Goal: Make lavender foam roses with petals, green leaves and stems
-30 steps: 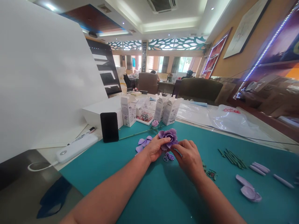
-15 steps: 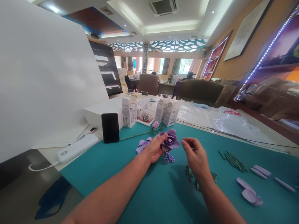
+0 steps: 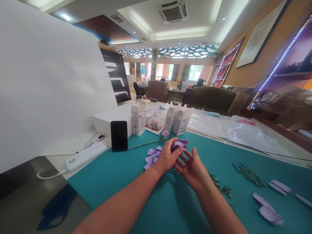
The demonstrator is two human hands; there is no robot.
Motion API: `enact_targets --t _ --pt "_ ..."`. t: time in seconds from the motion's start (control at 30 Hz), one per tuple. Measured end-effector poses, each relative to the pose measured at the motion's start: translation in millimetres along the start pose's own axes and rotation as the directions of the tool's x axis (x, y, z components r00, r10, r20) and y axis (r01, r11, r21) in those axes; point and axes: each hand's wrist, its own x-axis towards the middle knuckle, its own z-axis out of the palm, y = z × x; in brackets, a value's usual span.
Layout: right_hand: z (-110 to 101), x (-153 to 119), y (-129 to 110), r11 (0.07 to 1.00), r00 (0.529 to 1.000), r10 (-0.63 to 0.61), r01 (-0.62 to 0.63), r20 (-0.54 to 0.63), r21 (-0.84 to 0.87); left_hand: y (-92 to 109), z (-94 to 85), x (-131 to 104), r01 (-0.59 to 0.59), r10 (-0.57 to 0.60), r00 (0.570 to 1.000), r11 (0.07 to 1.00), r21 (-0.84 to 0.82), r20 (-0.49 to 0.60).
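A purple artificial flower [image 3: 180,144] is held above the green mat, its layered petals turned sideways. My left hand [image 3: 167,155] grips it from the left, with thumb and fingers closed around its near side. Just below and to the right, my right hand [image 3: 191,167] has its palm turned up and its fingers apart. The right fingertips reach the flower's underside; whether they touch it I cannot tell. Purple ring pieces [image 3: 176,172] lie under the hands, mostly hidden. Loose purple petals [image 3: 151,156] are spread left of my left hand.
A pink rose on a long stem [image 3: 165,133] lies beyond my hands. White boxes [image 3: 138,120] and a black tablet-like panel [image 3: 119,136] stand at the back. Green stems [image 3: 250,174], small leafy parts [image 3: 220,186] and lilac petal pieces [image 3: 268,211] lie to the right.
The flower has tipped from facing me to sideways in my left hand. My right hand has moved left beneath it, turned palm up and opened its fingers. The view has shifted slightly.
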Motion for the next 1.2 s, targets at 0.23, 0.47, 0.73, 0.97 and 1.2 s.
enact_targets --t 0.23,0.47,0.73,0.97,1.2 --pt "-18 -2 -9 0.993 0.995 0.058 -0.067 0.084 0.102 14 7.6 -19 -0.294 0.214 0.913 0.936 0.195 0.347" --pt "-21 -9 -18 0.95 0.99 0.138 -0.123 -0.035 0.287 14 -10.1 0 -0.171 0.18 0.984 0.945 0.28 -0.009" --pt "-29 -4 -35 0.946 0.981 0.138 -0.09 -0.138 0.31 15 -57.0 65 0.191 -0.017 0.947 0.835 0.516 -0.322" --pt "-38 1 -34 0.938 0.982 0.147 -0.099 -0.121 0.333 5 -80.2 135 0.266 -0.276 0.957 0.705 0.657 -0.091" --pt "-45 8 -33 0.932 0.976 0.144 -0.079 -0.164 0.354 -25 -88.7 191 0.242 -0.578 0.805 0.526 0.815 0.134"
